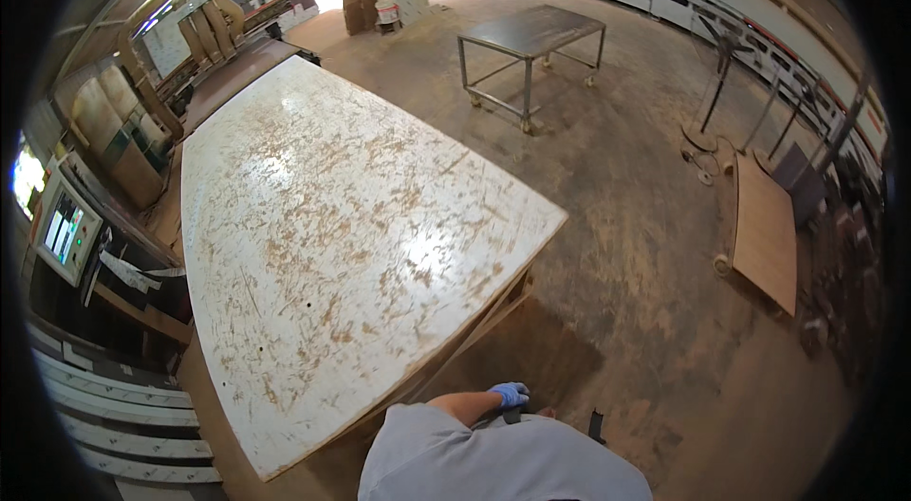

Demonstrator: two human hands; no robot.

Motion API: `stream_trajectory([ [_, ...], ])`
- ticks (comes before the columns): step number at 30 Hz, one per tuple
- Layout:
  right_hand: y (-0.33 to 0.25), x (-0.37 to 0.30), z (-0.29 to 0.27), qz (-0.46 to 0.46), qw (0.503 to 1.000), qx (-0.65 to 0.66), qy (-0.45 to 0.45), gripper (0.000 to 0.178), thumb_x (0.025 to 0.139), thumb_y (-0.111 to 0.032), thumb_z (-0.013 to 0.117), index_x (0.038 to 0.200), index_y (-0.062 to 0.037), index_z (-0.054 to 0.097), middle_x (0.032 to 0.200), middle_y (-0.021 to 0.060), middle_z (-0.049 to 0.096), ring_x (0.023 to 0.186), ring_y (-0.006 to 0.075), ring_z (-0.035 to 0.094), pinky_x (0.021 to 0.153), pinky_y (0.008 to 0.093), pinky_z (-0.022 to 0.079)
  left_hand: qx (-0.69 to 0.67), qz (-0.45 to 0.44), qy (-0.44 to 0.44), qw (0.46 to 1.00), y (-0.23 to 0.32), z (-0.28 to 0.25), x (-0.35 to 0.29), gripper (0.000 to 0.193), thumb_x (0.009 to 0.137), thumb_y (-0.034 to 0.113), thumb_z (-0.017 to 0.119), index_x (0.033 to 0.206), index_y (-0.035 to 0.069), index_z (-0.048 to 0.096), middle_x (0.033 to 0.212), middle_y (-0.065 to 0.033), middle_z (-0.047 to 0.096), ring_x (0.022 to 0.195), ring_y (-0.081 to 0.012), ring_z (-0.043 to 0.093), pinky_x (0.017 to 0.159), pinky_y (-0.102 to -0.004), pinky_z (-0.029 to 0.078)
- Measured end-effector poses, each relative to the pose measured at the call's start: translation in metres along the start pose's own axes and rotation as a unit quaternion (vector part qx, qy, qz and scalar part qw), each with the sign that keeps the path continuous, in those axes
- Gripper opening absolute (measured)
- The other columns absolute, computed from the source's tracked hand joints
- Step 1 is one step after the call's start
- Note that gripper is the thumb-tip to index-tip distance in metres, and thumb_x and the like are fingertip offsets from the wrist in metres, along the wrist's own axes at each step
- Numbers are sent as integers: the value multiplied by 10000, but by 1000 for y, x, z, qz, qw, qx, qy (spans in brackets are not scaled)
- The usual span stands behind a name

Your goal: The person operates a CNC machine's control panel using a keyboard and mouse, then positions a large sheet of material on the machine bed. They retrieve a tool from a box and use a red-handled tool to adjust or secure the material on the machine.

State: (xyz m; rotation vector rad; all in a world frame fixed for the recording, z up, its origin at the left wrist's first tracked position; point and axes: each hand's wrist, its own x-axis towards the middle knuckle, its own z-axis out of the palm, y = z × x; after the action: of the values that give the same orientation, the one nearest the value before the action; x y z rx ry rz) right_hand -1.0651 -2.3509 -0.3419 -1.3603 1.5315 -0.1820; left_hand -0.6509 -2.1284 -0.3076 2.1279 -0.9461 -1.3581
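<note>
My left hand (pixel 511 394), in a blue glove, is held close against the front of my grey shirt (pixel 493 463) at waist height. A short dark piece shows just below it; whether the fingers grip that piece is too small to make out. No part of my right hand shows clearly; a small reddish patch beside the left hand cannot be told apart. Left of my body lies a large white board (pixel 351 226), scuffed all over with brown marks and dust. Its near edge is close to my left forearm, and the hand is not touching it.
A machine with hoses (pixel 204 31) stands beyond the board, a control screen (pixel 66 231) at the left. A wheeled metal table (pixel 531 31) stands ahead. At the right are a brown panel (pixel 765 235) and a long white machine (pixel 683 3). Stacked white strips (pixel 133 416) lie lower left.
</note>
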Motion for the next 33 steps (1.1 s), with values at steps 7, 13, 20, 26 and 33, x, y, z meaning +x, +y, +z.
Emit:
stream_trajectory([
  [7, -236, 257, -25, -152, 982, 112, -32, 30, 852, -94, 617, 878, -87, 630, 732, -27, 560, 583, 86, 476, 501, 268, 414, -44, -14, 30, 998, 98, -39, 143, 412, 858, 367, 592, 1201, 139, 599, 1193, -125, 624, 1150, -308, 558, 968, -415, 430],
  [13, -393, 352, 57, -266, 956, 95, -75, 39, 840, -116, 656, 863, -98, 631, 740, -32, 580, 563, 92, 499, 483, 283, 434, -1, 24, -1, 1000, 138, -134, 291, 423, 843, 392, 614, 1184, 142, 612, 1150, -127, 643, 1103, -288, 581, 962, -392, 431],
  [20, -346, 471, 24, -131, 960, -209, -136, 221, 773, -243, 672, 725, -35, 617, 660, 29, 551, 615, 155, 516, 559, 378, 441, -189, 32, 98, 977, 205, -278, 383, 417, 872, 338, 616, 1201, 82, 599, 1156, -132, 639, 1092, -253, 591, 936, -373, 451],
  [26, -530, 551, 68, -12, 963, -246, -114, 215, 766, -239, 670, 785, -26, 642, 716, 43, 588, 656, 160, 527, 587, 372, 451, -213, -35, 235, 948, 162, -381, 458, 420, 892, 353, 580, 1214, 85, 590, 1190, -143, 625, 1124, -296, 579, 956, -383, 442],
  [33, -795, 754, 191, -144, 959, -224, -94, 237, 759, -234, 668, 854, -17, 671, 781, 59, 631, 703, 166, 540, 621, 365, 463, -268, -236, 308, 882, 99, -454, 469, 477, 870, 415, 592, 1221, 92, 595, 1203, -151, 620, 1136, -304, 574, 962, -385, 439],
])
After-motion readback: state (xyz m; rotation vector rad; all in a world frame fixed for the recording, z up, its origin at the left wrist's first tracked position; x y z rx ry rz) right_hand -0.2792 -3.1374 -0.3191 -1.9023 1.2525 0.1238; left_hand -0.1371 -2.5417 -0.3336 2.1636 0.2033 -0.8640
